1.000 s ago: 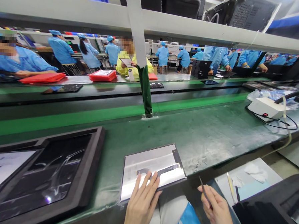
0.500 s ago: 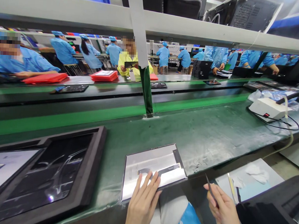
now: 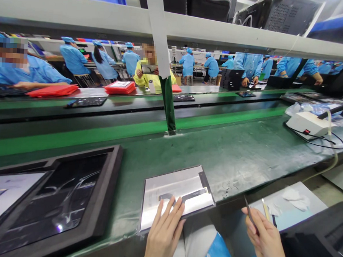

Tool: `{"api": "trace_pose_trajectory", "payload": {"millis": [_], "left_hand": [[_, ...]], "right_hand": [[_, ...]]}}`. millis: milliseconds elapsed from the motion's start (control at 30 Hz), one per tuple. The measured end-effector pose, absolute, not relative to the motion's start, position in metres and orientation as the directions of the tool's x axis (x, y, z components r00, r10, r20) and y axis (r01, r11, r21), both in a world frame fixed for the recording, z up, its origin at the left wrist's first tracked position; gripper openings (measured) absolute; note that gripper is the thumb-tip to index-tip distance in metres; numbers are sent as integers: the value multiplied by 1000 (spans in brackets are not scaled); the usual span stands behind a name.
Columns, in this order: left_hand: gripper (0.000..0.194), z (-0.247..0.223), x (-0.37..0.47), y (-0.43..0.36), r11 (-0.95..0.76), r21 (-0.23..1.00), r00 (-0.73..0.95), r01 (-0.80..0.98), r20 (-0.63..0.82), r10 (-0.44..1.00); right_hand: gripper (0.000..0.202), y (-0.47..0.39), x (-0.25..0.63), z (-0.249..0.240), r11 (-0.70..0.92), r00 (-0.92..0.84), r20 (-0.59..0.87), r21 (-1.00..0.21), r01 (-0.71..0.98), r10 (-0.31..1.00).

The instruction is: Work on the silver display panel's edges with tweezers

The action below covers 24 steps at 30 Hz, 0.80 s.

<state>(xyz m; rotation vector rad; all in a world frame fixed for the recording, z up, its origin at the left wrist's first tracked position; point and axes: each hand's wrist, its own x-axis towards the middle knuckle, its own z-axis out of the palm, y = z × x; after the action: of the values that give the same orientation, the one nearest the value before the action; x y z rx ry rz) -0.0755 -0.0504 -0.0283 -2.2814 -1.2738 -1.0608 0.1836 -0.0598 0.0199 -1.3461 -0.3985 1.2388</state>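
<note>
A silver-backed display panel (image 3: pixel 154 184) with a black flex cable (image 3: pixel 195 193) lies at the near edge of the green bench. My left hand (image 3: pixel 166 224) rests on its front part, fingers stretched out flat over the silver surface. To the right, apart from the panel, my right hand (image 3: pixel 265 235) is closed around dark, pointed tweezers (image 3: pixel 248 210), whose tip points up and away from me. Part of the tweezers is hidden by the fingers.
A black foam tray (image 3: pixel 106 194) holding dark glass panels (image 3: pixel 61 191) stands at left. Beside my right hand is a pale board (image 3: pixel 311 195) with crumpled white pieces (image 3: pixel 295 199). A white device (image 3: pixel 308 125) with cables sits farther right. Co-workers sit beyond the conveyor (image 3: pixel 126 110).
My right hand has moved a little to the right with the tweezers. The left hand and display panel stay in place. Dark panels on the conveyor have shifted slightly right.
</note>
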Motion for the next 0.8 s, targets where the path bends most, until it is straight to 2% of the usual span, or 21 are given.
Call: {"api": "trace_pose_trajectory", "payload": {"millis": [533, 800], "left_hand": [[36, -29, -76, -50, -548, 63, 334, 834, 734, 592], [34, -31, -77, -50, -552, 61, 344, 831, 725, 597]], "right_hand": [[49, -58, 200, 20, -134, 428, -322, -901, -414, 844], [49, -55, 204, 29, -103, 464, -336, -884, -457, 819]]}}
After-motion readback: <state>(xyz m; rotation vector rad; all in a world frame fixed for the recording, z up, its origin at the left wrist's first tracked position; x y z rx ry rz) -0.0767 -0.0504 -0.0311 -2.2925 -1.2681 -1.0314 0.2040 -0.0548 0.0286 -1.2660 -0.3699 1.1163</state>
